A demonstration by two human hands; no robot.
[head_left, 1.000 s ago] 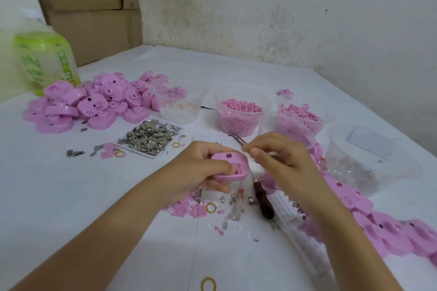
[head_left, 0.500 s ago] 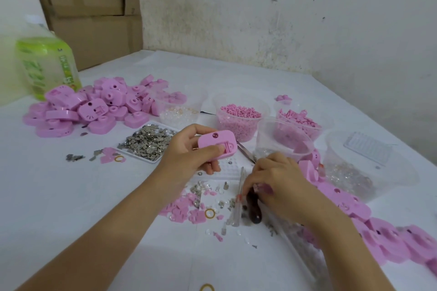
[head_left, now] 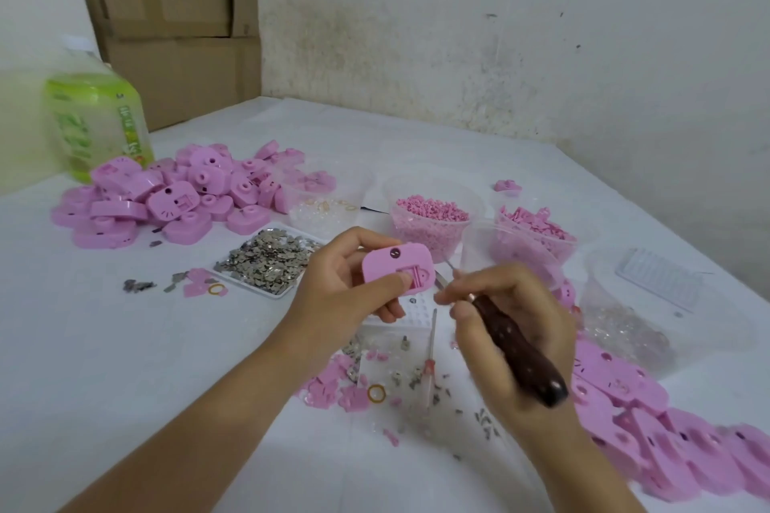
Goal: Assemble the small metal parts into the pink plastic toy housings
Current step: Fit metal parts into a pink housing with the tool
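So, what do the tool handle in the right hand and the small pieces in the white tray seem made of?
Tool handle: dark brown, glossy with light spots, so lacquered wood or hard plastic. Small pieces: thin metal, likely, silvery and glinting.

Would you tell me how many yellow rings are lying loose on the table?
2: one yellow ring left of the metal-parts tray, another among pink scraps below the left hand. The arms may hide more.

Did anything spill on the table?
Yes: small metal parts and pink plastic scraps lie scattered loose on the table, outside the tray that holds the metal pieces. A few more lie left of it.
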